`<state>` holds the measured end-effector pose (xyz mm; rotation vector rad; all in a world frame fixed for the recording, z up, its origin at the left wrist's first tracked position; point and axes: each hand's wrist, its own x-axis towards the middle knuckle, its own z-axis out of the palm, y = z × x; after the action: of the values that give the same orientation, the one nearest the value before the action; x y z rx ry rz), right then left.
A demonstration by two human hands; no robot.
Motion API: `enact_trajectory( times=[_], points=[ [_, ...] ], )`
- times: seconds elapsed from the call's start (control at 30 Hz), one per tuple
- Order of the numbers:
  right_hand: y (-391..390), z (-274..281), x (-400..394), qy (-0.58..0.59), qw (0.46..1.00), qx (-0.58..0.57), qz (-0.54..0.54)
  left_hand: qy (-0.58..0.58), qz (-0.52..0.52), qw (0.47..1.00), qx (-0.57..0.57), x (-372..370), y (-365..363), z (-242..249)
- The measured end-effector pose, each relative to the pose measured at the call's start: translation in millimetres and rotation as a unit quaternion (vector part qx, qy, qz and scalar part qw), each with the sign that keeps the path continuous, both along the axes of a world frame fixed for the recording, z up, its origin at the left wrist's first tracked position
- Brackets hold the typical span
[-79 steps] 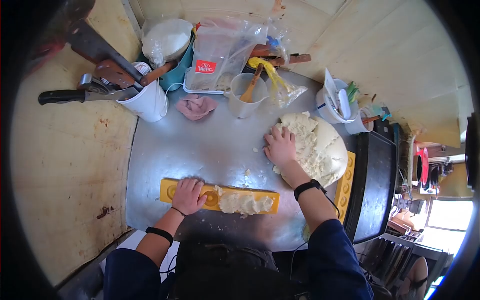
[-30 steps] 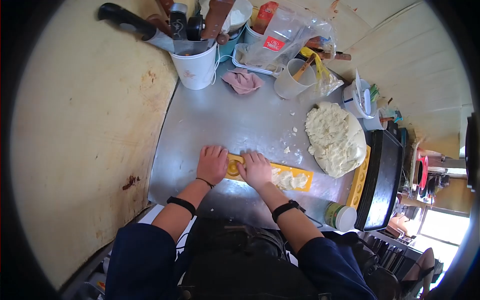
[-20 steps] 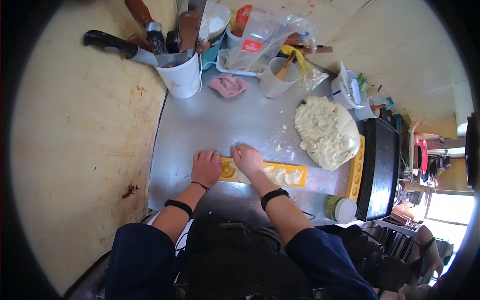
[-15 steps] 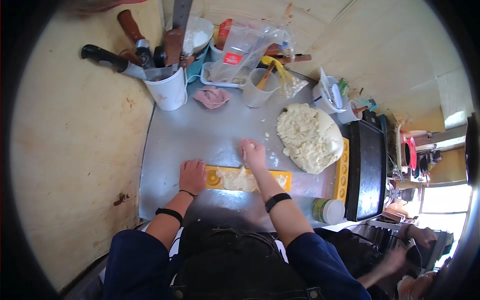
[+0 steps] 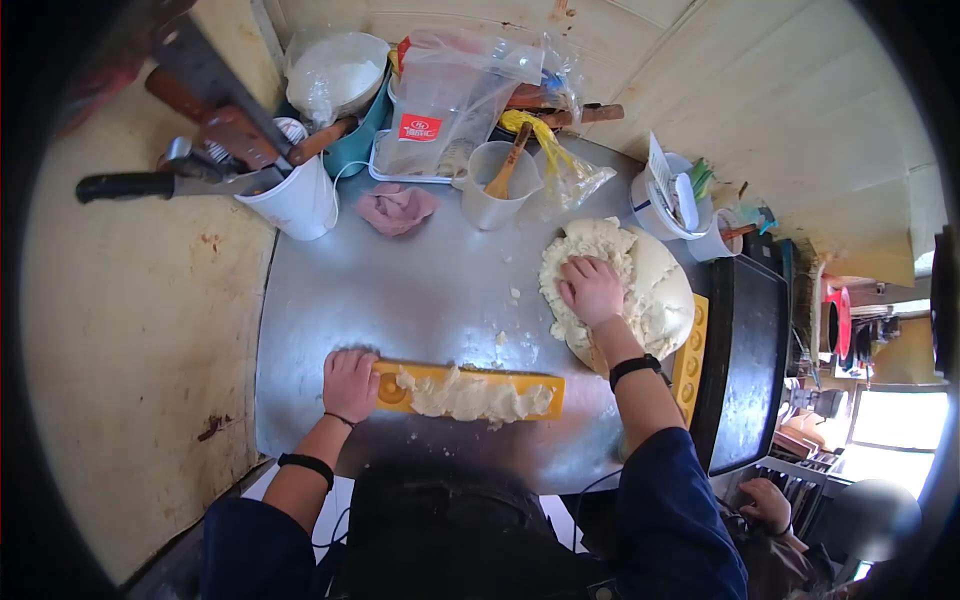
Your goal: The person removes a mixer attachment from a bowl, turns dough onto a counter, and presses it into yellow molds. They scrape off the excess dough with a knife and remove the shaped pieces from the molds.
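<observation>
A long yellow mould (image 5: 545,397) with round hollows lies across the metal table, most of it covered by a ragged layer of pale dough (image 5: 475,394). Only the hollow at its left end shows bare. My left hand (image 5: 351,385) is closed on that left end. To the upper right sits a big mound of dough (image 5: 660,285), torn and crumbly on its left side, smooth on its right. My right hand (image 5: 591,289) presses into the torn side with curled fingers, the fingertips partly sunk in the dough.
A second yellow mould (image 5: 692,350) stands between the mound and a black tray (image 5: 745,360). Along the back are a white bucket of knives (image 5: 300,200), a pink cloth (image 5: 396,208), a jug with a wooden spoon (image 5: 492,195) and tubs (image 5: 660,205). Another person's hand (image 5: 768,503) shows lower right.
My right hand has moved from above the mould to the dough mound on the right. My left hand has stayed at the mould's left end. The camera view has shifted.
</observation>
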<state>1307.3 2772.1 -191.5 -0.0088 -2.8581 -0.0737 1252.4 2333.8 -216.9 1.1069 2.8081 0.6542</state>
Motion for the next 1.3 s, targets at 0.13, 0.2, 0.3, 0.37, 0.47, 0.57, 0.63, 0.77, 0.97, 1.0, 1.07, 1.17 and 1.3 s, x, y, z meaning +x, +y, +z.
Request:
enact_trajectory(
  times=[0.13,0.2,0.3,0.37,0.47,0.57,0.63,0.77,0.97,1.0,1.07,1.17,1.3],
  points=[
    [13,-9,-17,-0.048,0.999,-0.004,-0.021,0.011,-0.002,1.0,-0.002,1,0,-3],
    [15,-14,-27,-0.042,0.999,-0.001,-0.023,0.025,-0.002,1.0,0.012,1,1,-2],
    [12,-3,-47,-0.079,0.994,-0.016,-0.08,0.021,-0.002,1.0,0.01,1,-1,-6],
    [8,15,-65,-0.241,0.949,-0.087,-0.184,0.034,0.003,0.999,0.012,1,-1,-6],
    [-5,34,-68,-0.163,0.923,-0.257,-0.235,0.032,0.009,0.999,0.004,4,-3,-5],
    [-24,30,-52,-0.174,0.797,-0.536,-0.218,0.036,0.013,0.999,0.016,4,-4,-7],
    [-71,30,-34,-0.167,0.709,-0.654,-0.204,0.024,0.012,0.999,0.016,5,-5,-8],
    [-180,28,-12,-0.172,0.583,-0.778,-0.16,0.036,0.023,0.998,0.049,4,-7,-17],
    [-301,-5,5,-0.011,0.888,-0.46,0.012,0.035,0.083,0.985,0.149,-6,-15,-25],
    [-307,-10,10,-0.015,0.887,-0.461,0.013,0.031,0.102,0.986,0.128,-7,-19,-27],
    [-317,-19,22,-0.015,0.974,-0.222,0.041,0.018,0.126,0.986,0.106,-5,-25,-33],
    [-320,-34,17,-0.038,0.991,-0.124,0.04,0.019,0.134,0.986,0.096,-9,-28,-38],
    [-321,-30,15,-0.096,0.993,-0.074,0.006,0.041,0.111,0.987,0.113,-5,-29,-32]
  ],
)
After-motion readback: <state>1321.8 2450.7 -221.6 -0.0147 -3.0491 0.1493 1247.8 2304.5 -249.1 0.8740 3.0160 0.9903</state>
